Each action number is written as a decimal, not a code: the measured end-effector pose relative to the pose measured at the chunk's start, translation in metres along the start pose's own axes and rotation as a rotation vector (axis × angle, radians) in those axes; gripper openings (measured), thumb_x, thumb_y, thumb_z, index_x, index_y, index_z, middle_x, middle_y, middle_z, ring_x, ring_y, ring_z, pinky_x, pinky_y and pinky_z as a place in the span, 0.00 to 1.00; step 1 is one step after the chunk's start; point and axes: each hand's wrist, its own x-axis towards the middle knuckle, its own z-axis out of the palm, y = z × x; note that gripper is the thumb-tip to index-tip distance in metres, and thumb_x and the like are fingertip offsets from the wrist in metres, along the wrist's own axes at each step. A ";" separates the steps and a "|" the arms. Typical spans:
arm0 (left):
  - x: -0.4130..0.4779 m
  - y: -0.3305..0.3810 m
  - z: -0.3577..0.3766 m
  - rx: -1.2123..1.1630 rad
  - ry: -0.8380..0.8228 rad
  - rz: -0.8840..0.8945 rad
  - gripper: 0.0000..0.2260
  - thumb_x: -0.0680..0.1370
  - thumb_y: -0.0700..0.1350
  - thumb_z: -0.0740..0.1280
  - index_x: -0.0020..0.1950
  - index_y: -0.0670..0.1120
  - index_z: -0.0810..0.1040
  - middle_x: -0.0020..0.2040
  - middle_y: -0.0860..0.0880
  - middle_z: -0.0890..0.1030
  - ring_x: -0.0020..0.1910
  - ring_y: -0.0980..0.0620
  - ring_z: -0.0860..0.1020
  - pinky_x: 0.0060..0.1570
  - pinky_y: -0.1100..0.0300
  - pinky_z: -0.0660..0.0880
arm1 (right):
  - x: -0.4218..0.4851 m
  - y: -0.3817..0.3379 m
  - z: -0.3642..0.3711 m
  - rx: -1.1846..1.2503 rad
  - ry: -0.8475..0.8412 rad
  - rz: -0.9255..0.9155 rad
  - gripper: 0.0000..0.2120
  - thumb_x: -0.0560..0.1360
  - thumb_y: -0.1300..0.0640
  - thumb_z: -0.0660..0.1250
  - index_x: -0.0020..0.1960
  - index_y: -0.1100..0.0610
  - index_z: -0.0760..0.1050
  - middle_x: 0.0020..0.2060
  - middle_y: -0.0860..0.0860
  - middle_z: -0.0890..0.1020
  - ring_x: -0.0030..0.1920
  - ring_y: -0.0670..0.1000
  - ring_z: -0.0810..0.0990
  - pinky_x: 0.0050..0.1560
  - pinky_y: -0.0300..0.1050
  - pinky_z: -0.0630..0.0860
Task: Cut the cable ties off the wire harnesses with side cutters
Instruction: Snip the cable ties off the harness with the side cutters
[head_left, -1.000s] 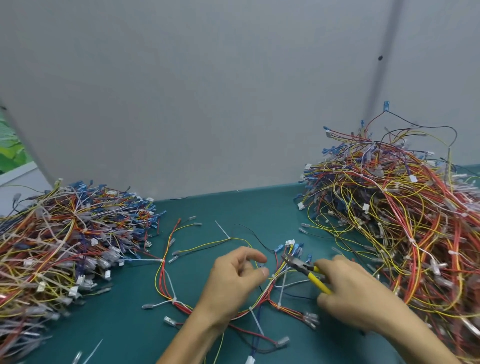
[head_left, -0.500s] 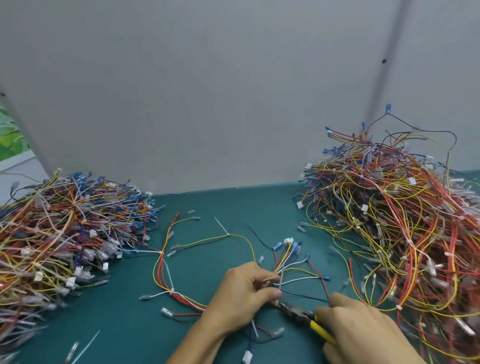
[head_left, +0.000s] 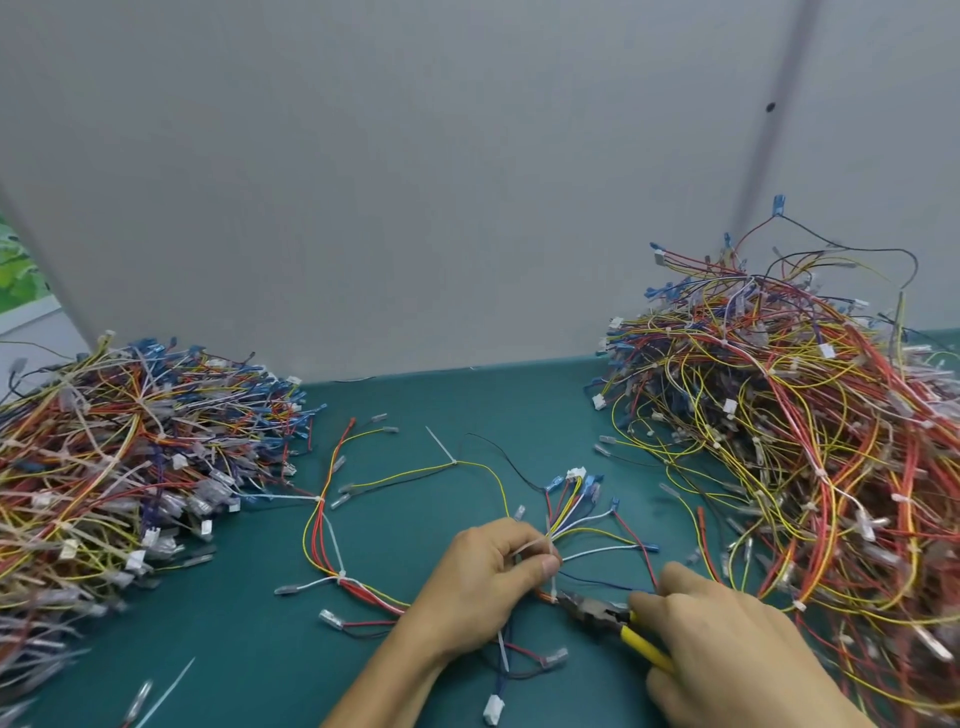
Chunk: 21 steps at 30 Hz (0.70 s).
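Harness (head_left: 566, 525) pinched by left hand (head_left: 483, 587) | right hand (head_left: 727, 649) grips side cutters (head_left: 597, 610) (nose moved nearer tie)

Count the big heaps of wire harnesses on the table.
2: one heap at the left edge, one heap on the right by the wall. More may lie outside the view.

light: even, soft, diffuse | shadows: faint, under both hands | glare: none | blur: motion smear on left wire pile (head_left: 119, 467) at lower-left edge | distortion: wide-angle bending near borders | centre: fairly sharp
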 end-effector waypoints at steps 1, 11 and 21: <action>0.000 0.000 0.000 -0.002 -0.001 0.001 0.09 0.76 0.44 0.69 0.38 0.56 0.79 0.35 0.58 0.78 0.36 0.60 0.74 0.43 0.63 0.71 | 0.000 0.000 0.000 0.000 0.013 0.000 0.07 0.73 0.47 0.58 0.47 0.48 0.62 0.47 0.47 0.63 0.45 0.54 0.65 0.41 0.45 0.64; 0.000 0.000 0.000 0.026 0.006 0.019 0.09 0.75 0.43 0.70 0.38 0.56 0.80 0.37 0.56 0.79 0.37 0.61 0.74 0.44 0.63 0.71 | 0.007 -0.001 0.003 -0.002 0.030 -0.028 0.05 0.75 0.50 0.56 0.50 0.48 0.66 0.52 0.48 0.67 0.56 0.54 0.75 0.43 0.45 0.65; 0.000 -0.001 0.000 0.046 0.026 0.022 0.10 0.75 0.43 0.70 0.38 0.58 0.79 0.40 0.51 0.81 0.42 0.52 0.78 0.47 0.58 0.73 | 0.008 0.000 0.010 -0.038 0.058 -0.049 0.10 0.75 0.53 0.56 0.57 0.49 0.66 0.47 0.47 0.61 0.56 0.56 0.75 0.42 0.45 0.64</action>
